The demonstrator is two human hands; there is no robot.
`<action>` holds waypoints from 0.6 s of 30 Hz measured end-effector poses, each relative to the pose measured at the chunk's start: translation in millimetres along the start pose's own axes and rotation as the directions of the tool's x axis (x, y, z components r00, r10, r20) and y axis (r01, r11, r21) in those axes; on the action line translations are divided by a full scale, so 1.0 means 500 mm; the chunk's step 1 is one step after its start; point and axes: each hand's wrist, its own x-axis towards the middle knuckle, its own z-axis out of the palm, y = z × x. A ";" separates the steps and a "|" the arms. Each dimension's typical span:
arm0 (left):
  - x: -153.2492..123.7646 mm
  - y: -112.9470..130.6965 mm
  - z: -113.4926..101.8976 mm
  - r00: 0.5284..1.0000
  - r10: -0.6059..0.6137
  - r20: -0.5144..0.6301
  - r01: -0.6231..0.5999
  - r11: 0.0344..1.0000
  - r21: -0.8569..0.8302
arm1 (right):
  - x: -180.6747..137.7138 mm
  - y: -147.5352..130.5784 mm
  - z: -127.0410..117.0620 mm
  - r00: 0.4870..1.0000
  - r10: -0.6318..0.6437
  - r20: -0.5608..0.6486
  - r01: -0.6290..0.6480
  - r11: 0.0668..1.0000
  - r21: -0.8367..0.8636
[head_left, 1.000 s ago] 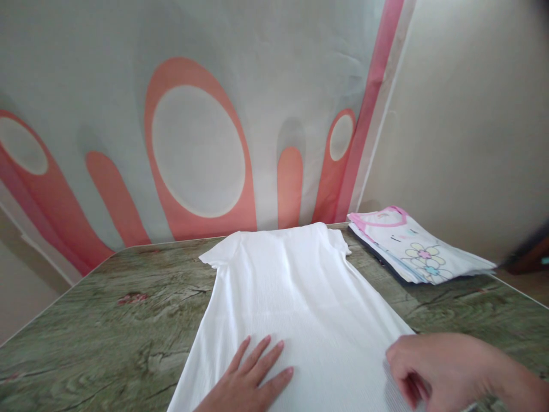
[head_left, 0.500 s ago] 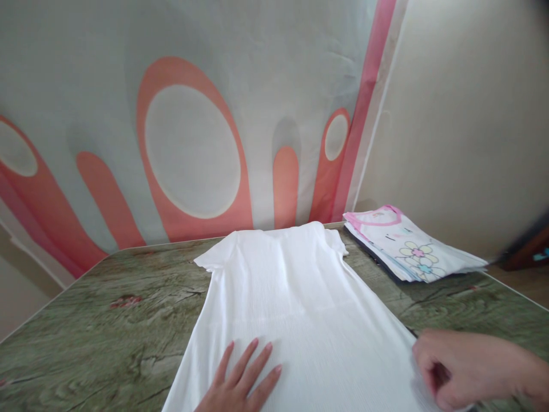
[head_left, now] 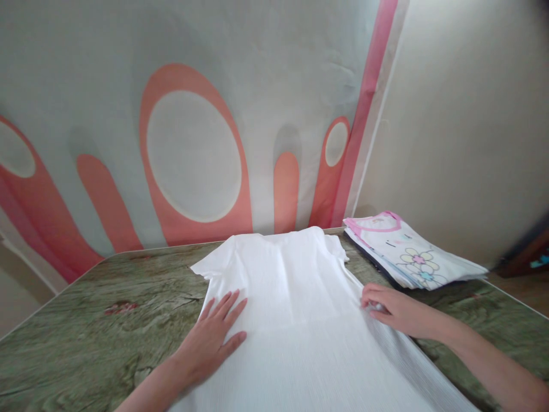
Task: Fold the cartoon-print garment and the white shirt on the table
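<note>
A white short-sleeved dress [head_left: 295, 355] lies spread on the table, its neck and sleeves at the far end and its lower part running out of view towards me. My left hand [head_left: 214, 337] rests flat on its left side below the sleeve, fingers spread and thumb apart. At the opposite side edge, below the right sleeve, my right hand [head_left: 392, 309] has its fingers curled and closed on the fabric. The cloth near that hand is slightly lifted and creased. The hem is out of sight.
A stack of folded clothes [head_left: 416, 252], topped by a white piece with pink trim and printed flowers, sits at the table's back right. The wood-patterned table [head_left: 86, 332] meets a wall with a pink-and-grey printed covering [head_left: 266, 68]. A dark brown object [head_left: 525, 252] stands beyond the right edge.
Both hands have moved up the dress, away from me. The left now lies at its left side; the right has shifted from the lower right edge to just below the right sleeve.
</note>
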 end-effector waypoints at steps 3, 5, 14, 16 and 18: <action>-0.019 -0.001 0.020 1.000 -0.031 -0.006 0.031 0.999 0.014 | -0.018 0.016 -0.006 0.998 0.035 0.049 -0.035 0.999 -0.003; -0.039 0.009 0.019 0.999 -0.039 -0.017 0.039 0.999 0.017 | -0.027 0.013 -0.016 0.994 0.038 0.107 -0.040 0.999 0.014; -0.019 -0.001 -0.016 0.996 -0.052 0.078 0.057 0.996 -0.061 | 0.058 0.065 -0.029 0.949 0.297 -0.104 -0.290 0.954 0.078; 0.014 -0.003 -0.016 0.997 -0.055 0.062 0.059 0.996 -0.063 | 0.095 0.089 -0.029 0.890 0.441 -0.114 -0.421 0.892 0.164; 0.044 -0.001 -0.007 0.997 -0.061 0.042 0.063 0.996 -0.063 | 0.127 0.101 -0.027 0.838 0.534 -0.113 -0.507 0.838 0.199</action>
